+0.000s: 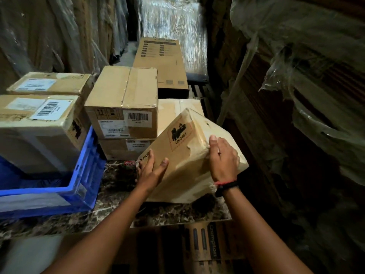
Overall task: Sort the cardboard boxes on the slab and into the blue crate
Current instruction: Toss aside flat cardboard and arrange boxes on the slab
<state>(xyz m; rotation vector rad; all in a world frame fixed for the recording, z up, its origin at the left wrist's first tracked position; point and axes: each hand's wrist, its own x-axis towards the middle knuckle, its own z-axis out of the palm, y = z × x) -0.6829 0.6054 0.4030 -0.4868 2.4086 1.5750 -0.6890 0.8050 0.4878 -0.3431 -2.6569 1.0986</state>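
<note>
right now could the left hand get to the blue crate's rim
Probably yes: the blue crate stands just beside the left hand, with only slab showing between. But that hand and the right hand grip the tilted box, so it must let go first.

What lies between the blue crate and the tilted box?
Head view: mostly bare marble slab, plus a small red wrapper toward the back.

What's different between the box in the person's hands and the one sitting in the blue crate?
The held box is tilted, gripped by the left hand and right hand; the crate box sits level in the crate. The held box bears a black UN 3481 mark; the crate box has a white barcode label on top. Both are brown cardboard.
</note>
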